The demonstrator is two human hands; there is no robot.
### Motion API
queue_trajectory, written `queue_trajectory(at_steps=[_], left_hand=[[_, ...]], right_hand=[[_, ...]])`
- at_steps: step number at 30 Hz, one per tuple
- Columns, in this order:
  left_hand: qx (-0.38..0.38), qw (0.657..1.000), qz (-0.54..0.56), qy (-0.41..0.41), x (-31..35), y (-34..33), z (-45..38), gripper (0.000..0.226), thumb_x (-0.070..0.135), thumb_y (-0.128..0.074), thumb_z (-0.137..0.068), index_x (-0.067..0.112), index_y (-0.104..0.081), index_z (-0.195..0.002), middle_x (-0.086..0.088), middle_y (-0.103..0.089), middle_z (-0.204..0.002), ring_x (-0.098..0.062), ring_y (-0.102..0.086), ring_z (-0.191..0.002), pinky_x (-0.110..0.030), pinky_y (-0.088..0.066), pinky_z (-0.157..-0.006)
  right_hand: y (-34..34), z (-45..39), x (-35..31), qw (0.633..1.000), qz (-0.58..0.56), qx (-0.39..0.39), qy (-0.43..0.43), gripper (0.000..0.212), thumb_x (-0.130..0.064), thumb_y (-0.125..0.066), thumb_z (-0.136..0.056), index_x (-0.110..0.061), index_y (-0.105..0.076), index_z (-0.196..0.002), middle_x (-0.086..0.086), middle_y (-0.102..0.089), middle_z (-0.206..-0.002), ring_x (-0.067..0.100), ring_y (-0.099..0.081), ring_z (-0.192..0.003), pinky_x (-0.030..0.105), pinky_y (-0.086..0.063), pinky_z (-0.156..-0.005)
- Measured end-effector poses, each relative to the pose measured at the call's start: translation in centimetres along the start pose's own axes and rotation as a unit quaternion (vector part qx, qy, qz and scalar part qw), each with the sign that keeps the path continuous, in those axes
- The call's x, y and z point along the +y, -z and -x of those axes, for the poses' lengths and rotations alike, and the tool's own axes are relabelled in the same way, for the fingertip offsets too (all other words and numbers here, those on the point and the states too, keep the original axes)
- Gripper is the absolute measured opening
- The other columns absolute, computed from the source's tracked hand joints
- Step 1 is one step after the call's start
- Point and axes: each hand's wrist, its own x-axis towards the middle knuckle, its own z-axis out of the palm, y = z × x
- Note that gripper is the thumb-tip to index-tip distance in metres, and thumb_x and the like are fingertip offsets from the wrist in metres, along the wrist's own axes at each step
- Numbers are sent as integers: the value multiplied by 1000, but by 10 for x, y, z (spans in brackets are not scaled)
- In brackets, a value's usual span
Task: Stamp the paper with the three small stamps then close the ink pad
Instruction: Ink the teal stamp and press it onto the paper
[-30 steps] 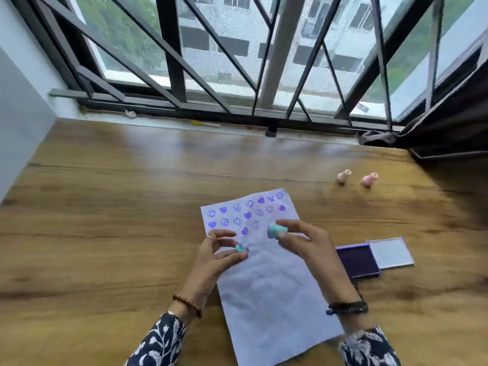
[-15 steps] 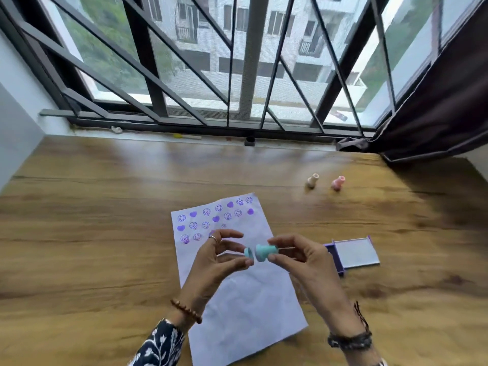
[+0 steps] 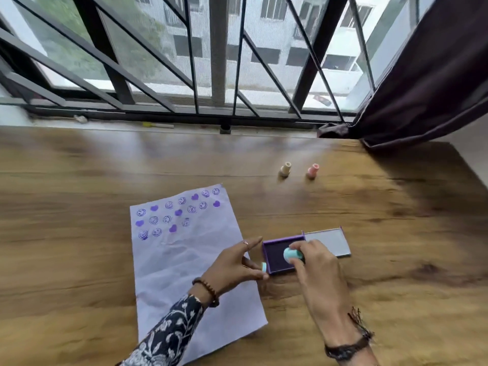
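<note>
Paper (image 3: 184, 262): a creased white sheet lies flat on the wooden table (image 3: 79, 260), its top rows printed with purple smiley faces and hearts; its lower right part passes under the left hand.
Left hand (image 3: 232, 268): rests over the sheet's right edge, thumb and a finger pinched on a small teal cap (image 3: 263, 267), forefinger stretched toward the pad.
Ink pad (image 3: 277, 256): an open purple tray just right of the sheet, touching neither the cream nor the pink stamp; its pale lid (image 3: 327, 241) lies folded back flat to the right.
Teal stamp (image 3: 291, 254): tilted over the dark ink surface, gripped by the right hand's fingertips.
Right hand (image 3: 317, 268): closed on the stamp, reaching in from the lower right, a dark cord at the wrist.
Cream stamp (image 3: 285, 169), pink stamp (image 3: 312, 170): stand side by side farther back, well apart from both hands.
</note>
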Motion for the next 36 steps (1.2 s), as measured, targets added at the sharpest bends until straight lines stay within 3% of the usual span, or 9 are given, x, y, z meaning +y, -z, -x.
queue_trajectory(at_steps=[4,8,13,16,19,22,26,31,36], left_hand=[[-5,1000,-4,13,0,-3,-5,77,5,-78,-66,20,-41,-132,4,-59,-97,7,-63,-65,-13,-54,-71],[-4,1000,-3,23,-3,-3,-7,77,8,-78,-67,25,-40,-132,13,-63,-79,5,-65,-67,-10,-53,-69],[1,1000,-6,19,0,-3,-7,76,9,-76,-69,26,-38,-133,9,-65,-77,4,-65,-68,-10,-52,-67],[31,999,-2,11,0,2,-2,70,12,-77,-69,28,-44,-129,0,-69,-95,-5,-67,-78,-16,-55,-73],[91,996,16,-14,-5,19,11,59,13,-78,-68,34,-54,-117,10,-62,-115,-2,-65,-81,-14,-54,-70],[158,984,80,-4,-15,46,26,50,9,-77,-68,35,-60,-107,4,-66,-107,-2,-66,-79,-10,-51,-65],[201,971,122,51,-35,84,47,60,10,-78,-68,41,-55,-114,0,-70,-81,1,-67,-76,-6,-49,-63],[144,974,162,69,-52,110,56,69,3,-75,-70,32,-47,-126,6,-72,-63,2,-65,-70,-6,-47,-63],[103,976,183,63,-57,120,57,69,1,-73,-70,32,-46,-126,8,-69,-57,1,-62,-66,-8,-47,-63]], right_hand=[[-3,-9,-5,996,0,77,40,17,-6,-61,-84,-16,-64,-98,3,-62,-92,22,-62,-81,36,-49,-65],[-35,-20,-1,997,64,-46,24,25,-6,-47,-91,-16,-54,-112,2,-57,-114,18,-58,-101,26,-46,-79],[-45,-30,-1,989,100,-98,43,27,-2,-51,-87,-9,-52,-113,7,-52,-116,23,-55,-105,28,-48,-81],[-36,-40,3,993,61,-102,-5,21,-6,-50,-88,-14,-60,-105,5,-59,-112,24,-59,-102,32,-47,-80],[-22,-48,8,991,10,-119,-57,19,-9,-59,-82,-17,-67,-97,6,-65,-108,26,-60,-100,31,-45,-80],[-20,-51,-7,994,-2,-96,-54,15,-11,-61,-81,-16,-67,-94,6,-66,-104,22,-59,-93,28,-42,-75],[-24,-57,-59,994,-88,-58,12,15,-12,-67,-78,-13,-71,-92,5,-67,-95,17,-56,-84,19,-33,-65],[-14,-74,-126,992,-83,-8,98,16,-13,-65,-80,-14,-71,-96,7,-68,-95,22,-61,-89,26,-40,-72],[-37,-83,-156,991,-32,35,123,17,-9,-59,-83,-14,-68,-96,8,-67,-97,26,-61,-89,25,-35,-69]])
